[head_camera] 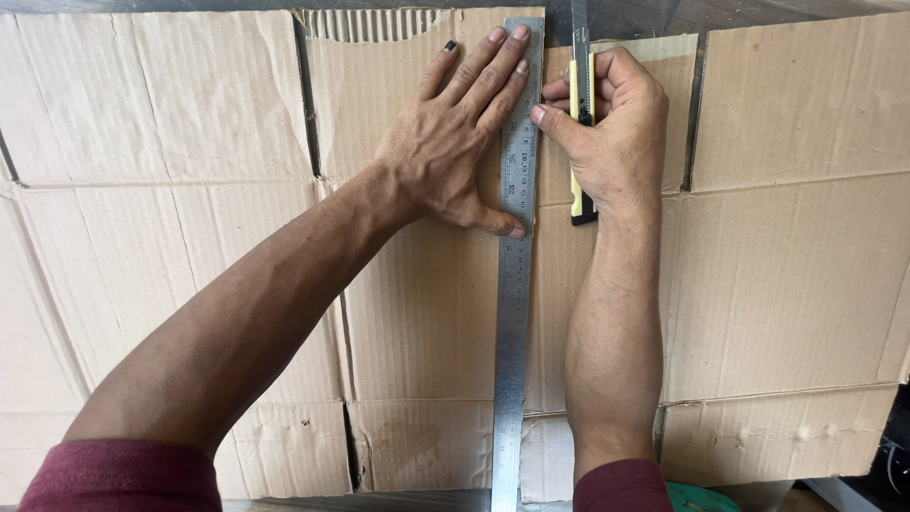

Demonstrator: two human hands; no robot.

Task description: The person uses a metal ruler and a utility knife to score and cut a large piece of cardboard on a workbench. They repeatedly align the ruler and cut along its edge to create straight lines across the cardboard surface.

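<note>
A long steel ruler [513, 313] lies lengthwise down a flattened brown cardboard box [190, 237]. My left hand [460, 142] rests flat on the cardboard, its fingers spread and its fingertips and thumb pressing on the ruler's upper part. Just right of the ruler's edge, my right hand [611, 128] grips a yellow and black utility knife [579, 142] near the far end of the cardboard. The blade points away from me, and its tip is not clear to see.
The cardboard covers almost the whole view, with flaps and slits between its panels. Its top edge is torn at the far centre [370, 24]. A dark surface shows beyond it. Something green [701, 498] peeks out at the bottom right.
</note>
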